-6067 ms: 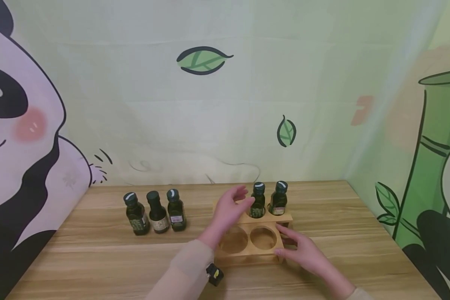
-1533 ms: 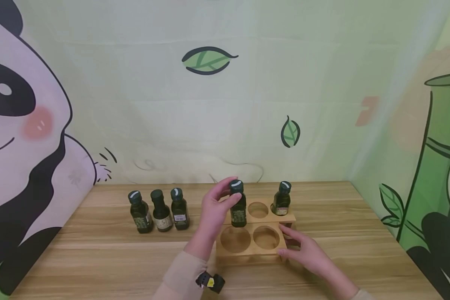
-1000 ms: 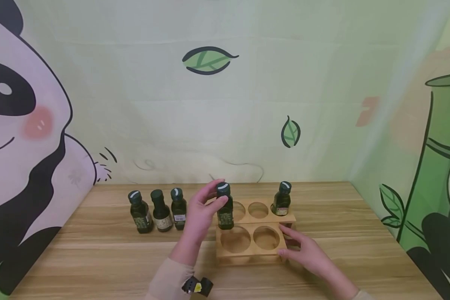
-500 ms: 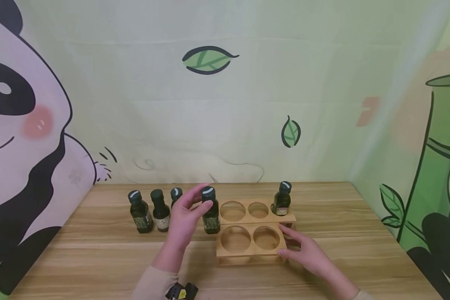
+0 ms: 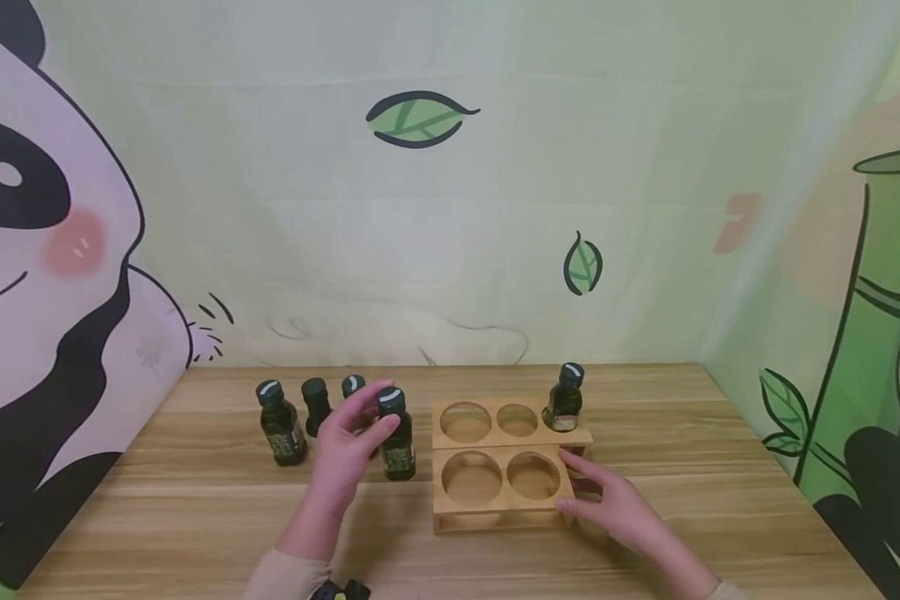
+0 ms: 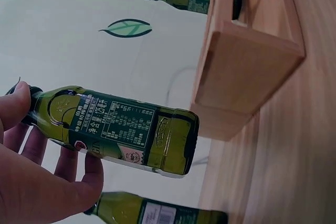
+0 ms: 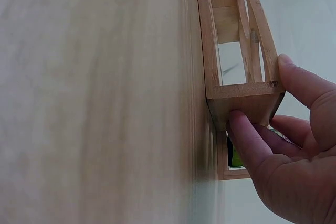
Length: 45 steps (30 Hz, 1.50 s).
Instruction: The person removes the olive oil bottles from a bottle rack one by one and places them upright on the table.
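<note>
My left hand [image 5: 341, 446] holds a small green olive oil bottle [image 5: 398, 450] by its capped neck. In the left wrist view this bottle [image 6: 126, 129] shows a green printed label, and its base is off the table. To its right stands a two-tier wooden rack [image 5: 506, 504] with round holes. One bottle [image 5: 565, 404] sits upright in the rear tier's right hole; the other visible holes hold nothing. My right hand [image 5: 607, 504] grips the rack's right end. In the right wrist view its thumb lies on the top edge, with fingers [image 7: 249, 140] against the end panel.
Three more dark bottles stand at the left on the wooden table [image 5: 195, 517]: a left one [image 5: 282, 425], a middle one [image 5: 316, 404] and a right one [image 5: 353, 386]. My left hand partly hides the latter two. A printed cloth backdrop [image 5: 285, 208] rises behind the table.
My left hand has lifted the bottle out of the rack's rear tier and carried it left and lower, past the rack's left edge. My right hand has stayed on the rack.
</note>
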Each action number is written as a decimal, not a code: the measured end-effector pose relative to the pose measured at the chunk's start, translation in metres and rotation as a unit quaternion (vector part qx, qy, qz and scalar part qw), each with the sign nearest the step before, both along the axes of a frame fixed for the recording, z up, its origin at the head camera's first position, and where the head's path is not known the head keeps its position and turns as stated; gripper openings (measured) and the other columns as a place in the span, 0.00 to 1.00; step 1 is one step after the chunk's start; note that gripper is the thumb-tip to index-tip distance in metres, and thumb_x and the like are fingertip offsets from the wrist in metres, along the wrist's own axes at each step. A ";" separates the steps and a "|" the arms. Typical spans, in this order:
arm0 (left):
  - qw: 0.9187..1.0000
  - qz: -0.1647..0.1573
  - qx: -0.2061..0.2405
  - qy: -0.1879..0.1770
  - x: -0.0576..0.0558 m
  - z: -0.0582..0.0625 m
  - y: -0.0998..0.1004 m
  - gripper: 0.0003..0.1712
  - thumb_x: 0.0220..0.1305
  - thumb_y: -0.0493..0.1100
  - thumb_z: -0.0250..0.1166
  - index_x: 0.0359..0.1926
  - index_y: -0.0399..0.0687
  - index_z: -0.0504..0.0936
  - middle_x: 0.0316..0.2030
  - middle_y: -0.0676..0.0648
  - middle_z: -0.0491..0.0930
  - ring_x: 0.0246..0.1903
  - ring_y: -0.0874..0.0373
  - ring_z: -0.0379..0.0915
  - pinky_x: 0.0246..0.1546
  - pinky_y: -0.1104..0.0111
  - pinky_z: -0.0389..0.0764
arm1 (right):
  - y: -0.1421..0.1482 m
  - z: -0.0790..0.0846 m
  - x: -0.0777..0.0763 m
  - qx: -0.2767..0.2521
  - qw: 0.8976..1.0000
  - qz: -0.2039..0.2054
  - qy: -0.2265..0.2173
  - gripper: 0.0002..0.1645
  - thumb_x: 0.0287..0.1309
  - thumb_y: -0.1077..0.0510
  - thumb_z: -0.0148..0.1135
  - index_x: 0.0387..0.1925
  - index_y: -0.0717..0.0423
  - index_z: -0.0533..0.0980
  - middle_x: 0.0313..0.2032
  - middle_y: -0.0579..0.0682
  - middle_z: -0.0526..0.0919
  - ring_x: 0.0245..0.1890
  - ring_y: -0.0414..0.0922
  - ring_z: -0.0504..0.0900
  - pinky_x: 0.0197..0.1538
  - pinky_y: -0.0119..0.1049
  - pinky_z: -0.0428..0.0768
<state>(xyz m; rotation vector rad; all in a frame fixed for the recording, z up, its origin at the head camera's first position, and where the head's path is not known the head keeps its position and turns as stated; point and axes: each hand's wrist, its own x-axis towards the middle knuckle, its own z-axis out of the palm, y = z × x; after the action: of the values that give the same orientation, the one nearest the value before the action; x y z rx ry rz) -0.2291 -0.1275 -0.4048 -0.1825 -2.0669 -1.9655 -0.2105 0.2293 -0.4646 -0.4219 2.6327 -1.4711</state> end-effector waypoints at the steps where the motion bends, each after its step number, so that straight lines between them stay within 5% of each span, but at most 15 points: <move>1: 1.000 0.002 -0.002 -0.002 0.001 -0.001 -0.002 0.25 0.60 0.30 0.69 0.59 0.41 0.80 0.49 0.45 0.83 0.49 0.55 0.75 0.47 0.68 0.78 | 0.000 0.000 0.000 -0.001 1.000 0.001 0.000 0.46 0.56 0.50 0.73 0.70 0.63 0.65 0.66 0.68 0.68 0.56 0.61 0.77 0.54 0.50 0.79; 14: 1.000 0.010 -0.004 -0.027 0.004 -0.011 -0.021 0.25 0.59 0.30 0.70 0.59 0.38 0.79 0.46 0.49 0.84 0.46 0.60 0.77 0.45 0.70 0.79 | 0.001 -0.002 -0.002 -0.003 1.000 0.006 0.008 0.45 0.55 0.50 0.73 0.70 0.63 0.65 0.66 0.68 0.68 0.56 0.61 0.77 0.54 0.48 0.79; 25: 0.999 0.012 -0.031 -0.041 0.007 -0.017 -0.039 0.25 0.60 0.33 0.70 0.60 0.43 0.80 0.54 0.45 0.80 0.49 0.61 0.76 0.51 0.70 0.75 | 0.002 -0.003 -0.001 0.000 1.000 0.006 0.009 0.45 0.56 0.50 0.73 0.70 0.63 0.65 0.66 0.67 0.68 0.57 0.62 0.77 0.55 0.50 0.78; 45: 0.997 0.009 -0.041 -0.058 0.010 -0.024 -0.054 0.26 0.60 0.33 0.70 0.61 0.41 0.78 0.52 0.43 0.81 0.47 0.63 0.76 0.47 0.70 0.77 | 0.001 -0.001 0.000 -0.006 1.000 0.014 0.014 0.44 0.57 0.55 0.72 0.70 0.65 0.64 0.65 0.69 0.69 0.55 0.61 0.78 0.53 0.51 0.79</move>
<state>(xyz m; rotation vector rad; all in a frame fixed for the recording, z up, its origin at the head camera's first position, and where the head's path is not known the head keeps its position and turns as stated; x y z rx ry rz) -0.2190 -0.1817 -0.4289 -0.0673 -2.2137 -1.9245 -0.2103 0.2302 -0.4653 -0.4810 2.6300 -1.4844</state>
